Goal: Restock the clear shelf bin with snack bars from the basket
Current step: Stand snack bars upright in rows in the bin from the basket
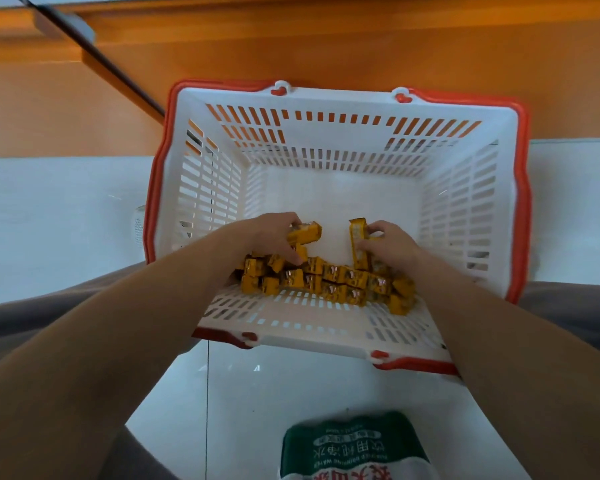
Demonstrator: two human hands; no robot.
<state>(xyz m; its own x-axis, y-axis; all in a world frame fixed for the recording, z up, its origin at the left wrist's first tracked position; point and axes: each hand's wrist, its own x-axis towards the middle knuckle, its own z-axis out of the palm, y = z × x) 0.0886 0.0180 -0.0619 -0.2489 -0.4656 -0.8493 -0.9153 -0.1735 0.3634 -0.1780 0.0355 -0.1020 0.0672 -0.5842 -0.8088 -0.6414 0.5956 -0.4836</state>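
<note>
A white slotted basket [329,98] with an orange rim stands on the pale tiled floor below me. Several yellow snack bars [340,277] lie heaped along its near wall. Inside the basket, my left hand [274,233] grips a few bars [305,233] lifted off the pile. My right hand [388,245] holds one bar [358,242] standing on end, with more bars possibly hidden under its palm. The clear shelf bin is out of view.
An orange shelf base [291,46] runs behind the basket. A green and white water bottle pack [352,448] lies at the bottom edge. My grey-trousered knees [49,313] flank the basket. White floor tiles [59,216] show on both sides.
</note>
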